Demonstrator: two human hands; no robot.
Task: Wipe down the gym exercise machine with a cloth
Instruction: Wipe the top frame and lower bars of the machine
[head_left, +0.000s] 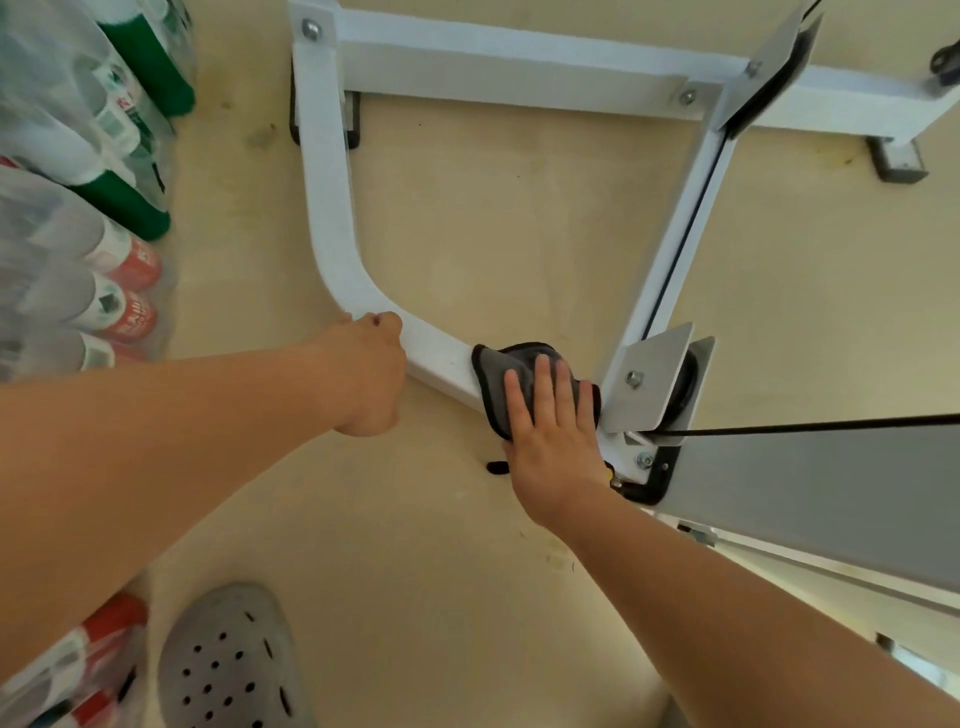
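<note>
Along the left edge, shrink-wrapped packs of bottles (78, 171) are lying stacked on the floor (467, 234), just beside the exercise machine (519, 67) but not touching it. Near the bottom, a grey perforated shoe (228, 660) is showing. Judging by its place under the camera, it is the person's own, planted close so they can lean over the low frame.

The left hand (363, 374) is gripping the curved white bar (332, 234) just past its bend. Its knuckles are bunched and its fingers are wrapping over the bar's far side. That hold is most likely bracing the body while the other arm is reaching down.

Further right, the cloth (493, 374), grey with a dark hem, is lying draped over the same bar, near its lower end. The right hand (550, 436) is pressing flat on top of it. Its fingers (545, 374) are stretched out straight, not clenched, which is spreading pressure across the cloth so it can rub the bar's top face.

Just right of the cloth, a grey pulley bracket (654, 374) is standing bolted to the frame, and a black cable (805, 423) is running from it toward the right edge. The cloth's edge is lying up against the bracket, so the wipe is reaching the corner where the bar and bracket meet.
</note>
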